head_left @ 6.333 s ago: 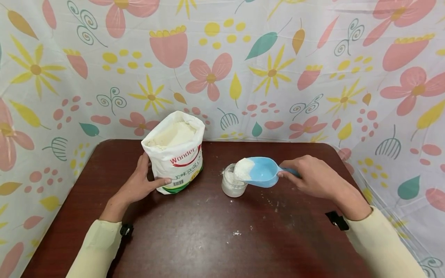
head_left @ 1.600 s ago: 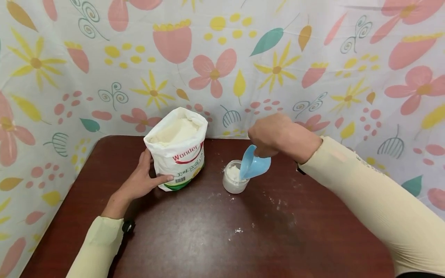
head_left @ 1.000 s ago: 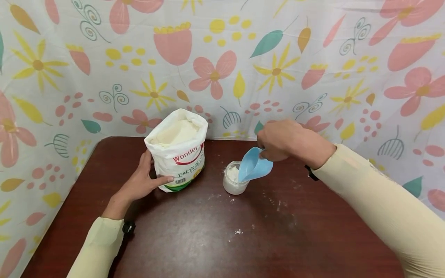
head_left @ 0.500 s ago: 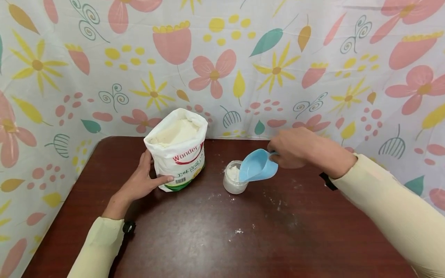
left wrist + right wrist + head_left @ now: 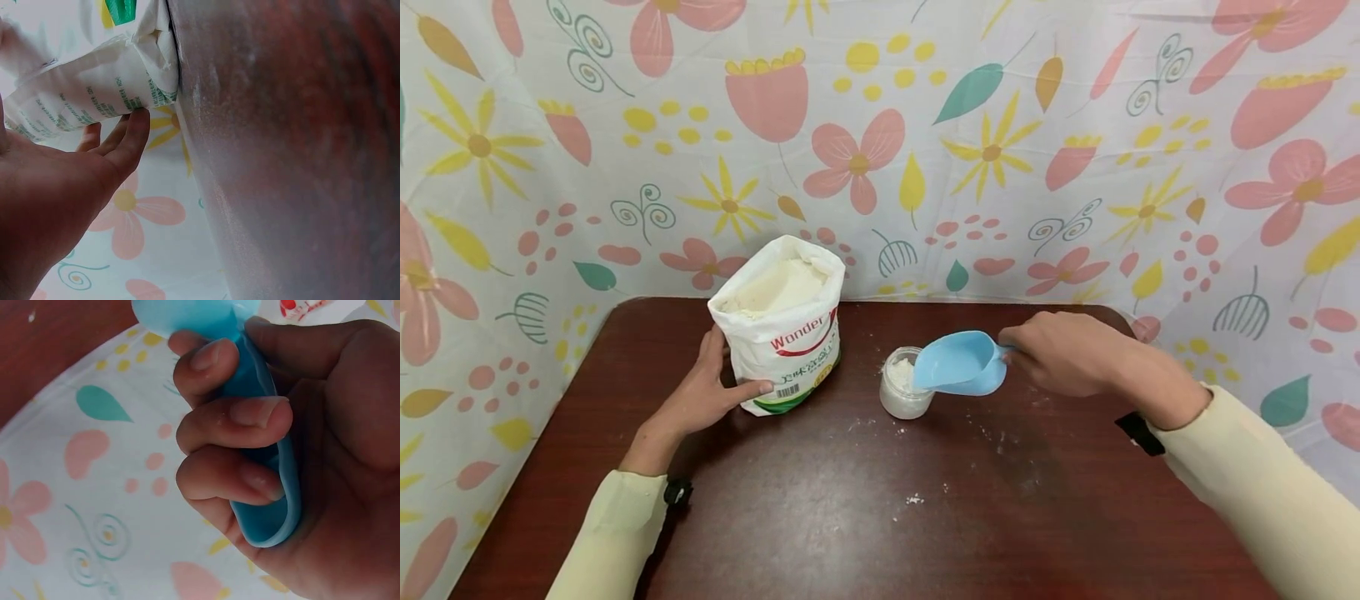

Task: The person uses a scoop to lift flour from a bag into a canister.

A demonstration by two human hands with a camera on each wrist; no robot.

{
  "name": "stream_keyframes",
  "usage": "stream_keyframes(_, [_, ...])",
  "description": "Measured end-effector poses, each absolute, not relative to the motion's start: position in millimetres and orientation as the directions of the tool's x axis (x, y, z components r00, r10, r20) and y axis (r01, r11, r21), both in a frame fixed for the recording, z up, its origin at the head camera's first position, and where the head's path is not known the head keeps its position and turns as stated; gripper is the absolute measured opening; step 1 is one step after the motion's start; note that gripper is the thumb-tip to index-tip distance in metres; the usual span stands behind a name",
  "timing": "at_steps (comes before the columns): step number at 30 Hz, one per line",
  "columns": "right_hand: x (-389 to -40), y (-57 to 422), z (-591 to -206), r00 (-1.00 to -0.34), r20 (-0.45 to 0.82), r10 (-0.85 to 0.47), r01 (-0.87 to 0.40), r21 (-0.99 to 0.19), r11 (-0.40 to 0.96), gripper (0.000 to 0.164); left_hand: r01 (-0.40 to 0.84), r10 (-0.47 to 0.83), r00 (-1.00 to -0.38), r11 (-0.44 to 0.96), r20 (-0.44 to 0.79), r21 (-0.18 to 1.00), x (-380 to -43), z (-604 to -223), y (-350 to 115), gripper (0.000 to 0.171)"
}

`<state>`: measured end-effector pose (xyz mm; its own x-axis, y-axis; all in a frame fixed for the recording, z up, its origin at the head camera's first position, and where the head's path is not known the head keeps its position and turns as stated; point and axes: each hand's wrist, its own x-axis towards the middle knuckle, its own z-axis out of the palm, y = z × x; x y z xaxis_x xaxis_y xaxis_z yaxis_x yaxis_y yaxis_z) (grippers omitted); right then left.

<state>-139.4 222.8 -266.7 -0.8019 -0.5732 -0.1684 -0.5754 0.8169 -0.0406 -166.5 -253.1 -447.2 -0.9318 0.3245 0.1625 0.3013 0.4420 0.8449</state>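
A white flour bag (image 5: 786,333) stands with its top folded open, full of pale flour (image 5: 782,287). My left hand (image 5: 696,387) holds its left side, thumb on the printed front; in the left wrist view the fingers (image 5: 133,140) bend against the bag's side panel. My right hand (image 5: 1067,354) grips the blue scoop (image 5: 962,362) by its handle, and in the right wrist view the fingers wrap round that hollow handle (image 5: 275,519). The scoop's lip is at the right rim of a small clear jar (image 5: 905,400) holding white flour. No heap of flour shows in the scoop.
Everything stands on a dark red-brown table (image 5: 820,517). Small spills of flour (image 5: 913,500) lie in front of the jar, with dusty traces to its right. A flower-printed curtain (image 5: 865,75) hangs behind the table and at both sides.
At first the scoop held a mound of flour; it was then tipped steeply into the jar. Since then my right hand has turned it back toward level and drawn right. The left hand stays put.
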Motion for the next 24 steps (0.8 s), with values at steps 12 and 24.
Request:
stream_keyframes(12, [-129.1, 257.2, -298.0, -0.817, -0.152, -0.556, -0.479, -0.356, 0.802, 0.019, 0.291, 0.313, -0.937, 0.455, 0.155, 0.841, -165.3, -444.7, -253.1, 0.124])
stream_keyframes(24, [-114.1, 278.0, -338.2, -0.929, -0.052, -0.366, -0.288, -0.519, 0.805, 0.01, 0.3, 0.321, -0.934, 0.458, 0.159, 0.837, -167.5, -448.0, -254.1, 0.124])
